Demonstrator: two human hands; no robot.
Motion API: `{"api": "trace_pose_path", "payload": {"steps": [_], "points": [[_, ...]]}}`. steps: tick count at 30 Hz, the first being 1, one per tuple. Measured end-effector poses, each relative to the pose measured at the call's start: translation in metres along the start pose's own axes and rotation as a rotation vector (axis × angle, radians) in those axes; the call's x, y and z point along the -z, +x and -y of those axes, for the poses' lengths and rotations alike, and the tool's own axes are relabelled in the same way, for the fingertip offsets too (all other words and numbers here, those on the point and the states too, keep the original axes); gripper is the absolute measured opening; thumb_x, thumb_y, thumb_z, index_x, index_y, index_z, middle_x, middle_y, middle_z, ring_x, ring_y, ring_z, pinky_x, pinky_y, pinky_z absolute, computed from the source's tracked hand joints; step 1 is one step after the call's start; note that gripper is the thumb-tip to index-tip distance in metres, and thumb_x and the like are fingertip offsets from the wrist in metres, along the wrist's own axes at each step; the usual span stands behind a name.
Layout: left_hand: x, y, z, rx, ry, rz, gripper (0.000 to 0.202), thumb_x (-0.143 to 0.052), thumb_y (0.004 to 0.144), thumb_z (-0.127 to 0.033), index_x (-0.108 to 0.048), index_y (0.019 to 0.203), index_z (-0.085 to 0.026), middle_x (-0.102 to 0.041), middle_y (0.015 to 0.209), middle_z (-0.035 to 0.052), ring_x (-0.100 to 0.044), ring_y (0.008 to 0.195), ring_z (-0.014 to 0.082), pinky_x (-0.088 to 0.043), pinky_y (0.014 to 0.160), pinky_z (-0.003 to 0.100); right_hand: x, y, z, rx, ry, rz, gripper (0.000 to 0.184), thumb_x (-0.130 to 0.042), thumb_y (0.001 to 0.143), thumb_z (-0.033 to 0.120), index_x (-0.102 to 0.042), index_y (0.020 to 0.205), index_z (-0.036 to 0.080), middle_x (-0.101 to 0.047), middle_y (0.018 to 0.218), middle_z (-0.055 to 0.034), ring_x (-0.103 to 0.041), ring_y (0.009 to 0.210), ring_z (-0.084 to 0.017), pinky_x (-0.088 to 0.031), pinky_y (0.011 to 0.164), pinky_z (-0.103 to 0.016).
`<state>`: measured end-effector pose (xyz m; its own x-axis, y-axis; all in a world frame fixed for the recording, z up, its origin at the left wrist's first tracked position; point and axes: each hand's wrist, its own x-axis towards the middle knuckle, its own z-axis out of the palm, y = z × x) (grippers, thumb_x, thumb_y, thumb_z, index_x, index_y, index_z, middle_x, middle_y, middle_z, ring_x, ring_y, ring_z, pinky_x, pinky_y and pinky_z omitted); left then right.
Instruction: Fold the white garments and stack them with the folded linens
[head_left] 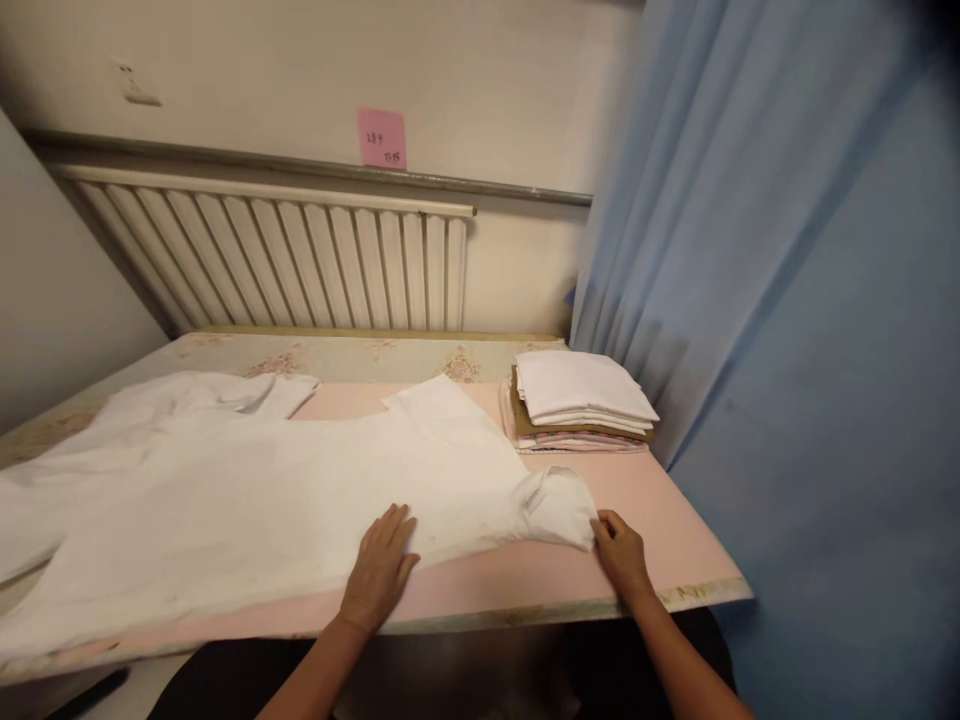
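A white short-sleeved shirt [300, 490] lies spread sideways across the table, its body running off toward the left. My left hand [382, 560] rests flat on the shirt near its front edge, fingers stretched out. At the shirt's right end, my right hand [619, 552] pinches the edge of a bunched, rounded sleeve [559, 508]. The other sleeve [442, 405] lies flat, pointing to the back. More white cloth [195, 395] lies crumpled at the back left; I cannot tell whether it is a separate piece.
A stack of folded cloths [585, 390], white on top, stands at the table's back right. The table [697, 530] has a pink cover over a floral one. A blue curtain [810, 350] hangs close on the right. Behind are a radiator [300, 260] and a pink note [382, 138].
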<state>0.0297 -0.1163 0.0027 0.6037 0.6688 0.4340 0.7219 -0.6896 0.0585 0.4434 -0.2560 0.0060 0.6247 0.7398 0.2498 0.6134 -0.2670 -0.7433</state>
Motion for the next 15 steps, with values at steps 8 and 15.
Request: {"api": "trace_pose_path", "payload": {"steps": [8, 15], "points": [[0.023, -0.002, -0.001, 0.001, 0.081, 0.286, 0.018, -0.046, 0.088, -0.011, -0.063, 0.093, -0.017, -0.063, 0.095, 0.0078, -0.055, 0.093, 0.0226, -0.047, 0.084, 0.039, -0.003, -0.001, -0.006, 0.031, -0.033, -0.022, 0.032, -0.046, 0.079, 0.049, -0.062, 0.076, 0.021, -0.064, 0.068, -0.0033, -0.055, 0.064, -0.021, -0.039, 0.064, -0.029], [0.031, 0.008, -0.015, -0.024, 0.177, 0.433, 0.025, -0.043, 0.085, -0.003, -0.063, 0.095, -0.013, -0.063, 0.098, 0.0115, -0.056, 0.093, 0.0257, -0.047, 0.082, 0.041, -0.005, -0.001, -0.012, 0.017, -0.044, -0.013, 0.033, -0.046, 0.079, 0.049, -0.063, 0.08, 0.021, -0.067, 0.074, -0.0042, -0.058, 0.069, -0.021, -0.041, 0.066, -0.029]]}}
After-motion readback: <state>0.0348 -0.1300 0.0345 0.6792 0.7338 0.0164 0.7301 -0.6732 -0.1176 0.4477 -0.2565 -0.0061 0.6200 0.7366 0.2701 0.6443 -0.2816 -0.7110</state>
